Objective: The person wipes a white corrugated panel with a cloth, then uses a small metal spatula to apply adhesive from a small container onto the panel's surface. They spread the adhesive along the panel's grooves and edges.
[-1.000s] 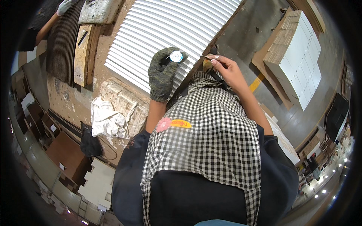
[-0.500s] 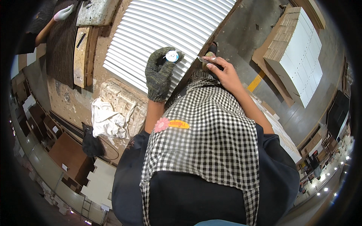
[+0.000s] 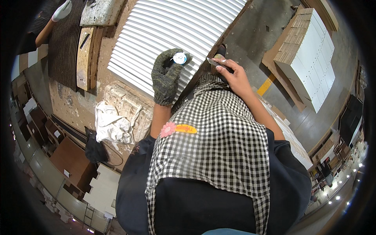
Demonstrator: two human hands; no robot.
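Note:
My left hand (image 3: 166, 76), in a dark grey-green knit glove, is closed around a small round blue-rimmed container (image 3: 179, 58) filled with white paste. It is above the lower edge of a stack of white strips (image 3: 164, 31). To the right, my bare right hand (image 3: 232, 74) pinches a thin, flat, blade-like scraper (image 3: 212, 62) between thumb and fingers. The scraper's tip points toward the container but stays apart from it. White smears show on the fingertips of this hand.
A crumpled white cloth (image 3: 113, 123) lies on a paint-spattered block left of me. Dark ribbed strips (image 3: 64, 51) and a wooden block (image 3: 85, 58) are farther left, near another person's gloved hand (image 3: 62, 10). Stacked white-faced boards (image 3: 309, 55) stand on the right.
The scraper in my right hand has turned slightly, and its flat face shows more. My left hand has barely moved. The other person's gloved hand has shifted up and left.

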